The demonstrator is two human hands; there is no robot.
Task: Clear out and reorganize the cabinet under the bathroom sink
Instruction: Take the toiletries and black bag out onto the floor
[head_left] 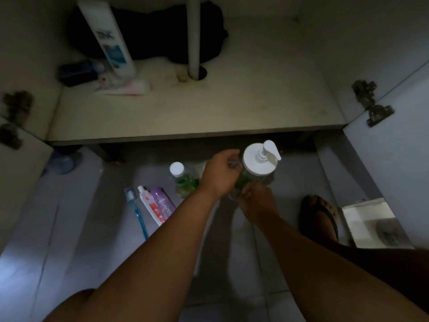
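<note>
both hands (219, 175) (257, 203) around green-filled pump bottle (260, 163) on floor

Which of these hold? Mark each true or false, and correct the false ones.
1. A tall white bottle stands inside the cabinet. True.
2. The blue toothbrush lies on the cabinet shelf. False: it lies on the floor tiles.
3. Both hands are at the pump bottle. True: left hand, right hand.
4. The cabinet doors are closed. False: both stand open.
5. The pump bottle's top is black. False: it is white.
</note>
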